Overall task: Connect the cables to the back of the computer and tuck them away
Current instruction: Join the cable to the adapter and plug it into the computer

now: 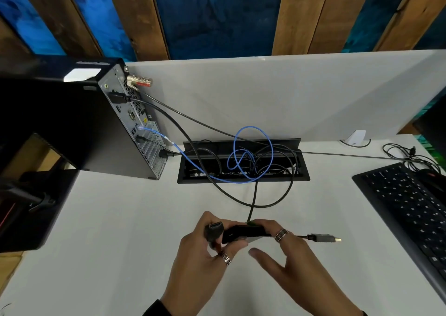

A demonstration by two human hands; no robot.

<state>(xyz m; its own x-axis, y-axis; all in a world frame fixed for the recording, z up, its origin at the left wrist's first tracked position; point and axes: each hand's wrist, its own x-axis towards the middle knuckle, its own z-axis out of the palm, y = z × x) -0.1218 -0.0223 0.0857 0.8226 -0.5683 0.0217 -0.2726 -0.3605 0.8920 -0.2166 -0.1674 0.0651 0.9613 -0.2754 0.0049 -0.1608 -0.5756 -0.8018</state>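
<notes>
From the head camera, the left hand (205, 250) grips a black flat-mouthed cable plug (214, 230), its open end tilted up and away, fingers curled round the plug's body. The right hand (277, 248) holds a small black oblong adapter box (243, 234) from above, fingers curled over it and the thumb free below; the box's long axis runs left to right, its left end just beside the plug. A thin lead leaves the box rightwards to a grey plug with a gold tip (324, 238) lying on the white desk (120, 219). The black tower computer (101, 127) stands well apart, up and to the left, its rear panel of ports (135, 122) turned right, so the left hand is the nearer one for any move there. A blue network cable (253, 151) and black leads loop over the open black cable well (241, 161). Which ports stand free is too small to tell, and the box's underside is hidden. A black keyboard (410, 207) is cut off at the right edge.
</notes>
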